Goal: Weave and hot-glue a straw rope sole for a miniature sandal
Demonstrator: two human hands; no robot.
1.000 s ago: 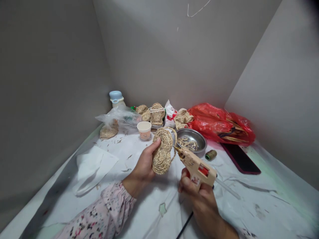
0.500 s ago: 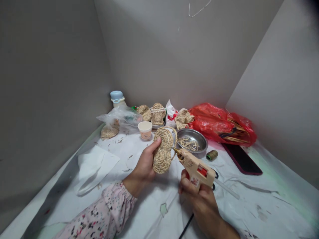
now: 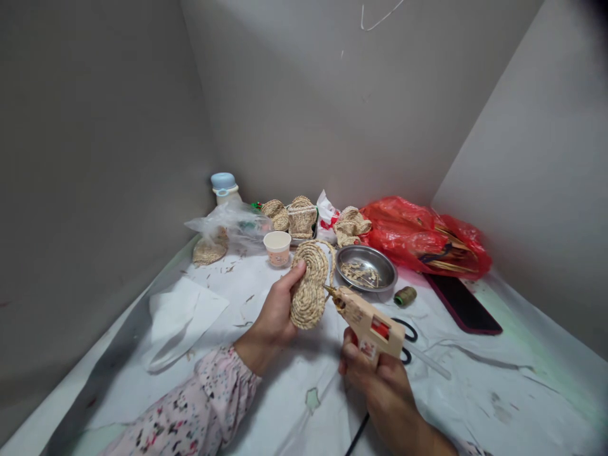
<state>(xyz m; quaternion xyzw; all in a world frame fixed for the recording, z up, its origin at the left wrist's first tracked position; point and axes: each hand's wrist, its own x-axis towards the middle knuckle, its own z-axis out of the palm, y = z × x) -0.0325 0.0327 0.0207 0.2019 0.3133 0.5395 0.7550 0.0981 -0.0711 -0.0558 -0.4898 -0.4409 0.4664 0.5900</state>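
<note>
My left hand (image 3: pixel 277 308) grips a coiled straw sole (image 3: pixel 310 286), shaped like a figure eight, with the thumb on its face. A loose braided cord (image 3: pixel 332 256) arcs off the sole's top and down its right side. My right hand (image 3: pixel 375 380) is wrapped round the handle of a beige hot glue gun (image 3: pixel 369 322). The gun's nozzle points left, at the sole's right edge near its narrow waist; whether it touches cannot be made out. A clear glue stick (image 3: pixel 430 363) sticks out of the gun's back. Black scissor handles (image 3: pixel 407 335) lie partly hidden behind the gun.
Behind the sole stand a paper cup (image 3: pixel 277 248) and a steel bowl (image 3: pixel 387 273) with straw scraps. To the right are a thread spool (image 3: pixel 405 296), a phone (image 3: pixel 463 304) and a red plastic bag (image 3: pixel 403 228). Woven straw pieces (image 3: pixel 301 218) sit at the back. White paper (image 3: pixel 185 313) lies left.
The glue gun has shifted slightly left, its nozzle closer to the sole's waist. More of the scissor handles shows behind it. My left hand keeps its hold on the sole.
</note>
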